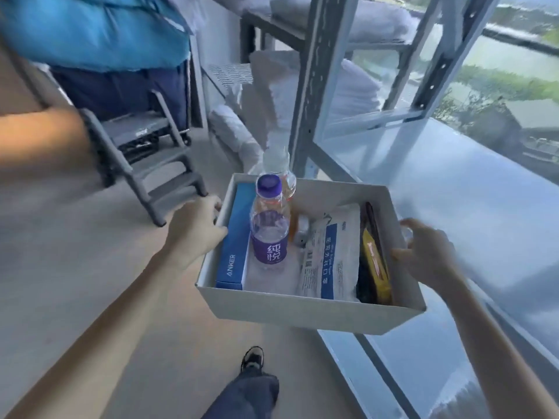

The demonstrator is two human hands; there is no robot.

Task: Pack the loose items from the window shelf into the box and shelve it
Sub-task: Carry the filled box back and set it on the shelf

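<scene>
You held the white box [302,309] up in front of you with both hands, clear of the floor and just beside the window shelf [453,189]. Your left hand [196,228] gripped the box's left wall, fingers curled over its rim and out of sight on the far side. Your right hand [423,252] was at the right wall, thumb toward the rim; it was blurred, so I cannot tell whether those fingers were clamped on the wall or only resting against it.

Inside the box, a blue Anker carton [236,237] lay along the left wall. Beside it stood a purple-capped water bottle [269,228], upright, with a second clear bottle [281,173] behind it. A pack of face masks [332,255] lay flat in the middle, and a yellow packet [375,267] stood on edge against the right wall.

A grey metal rack [314,86] rose just beyond the box.
</scene>
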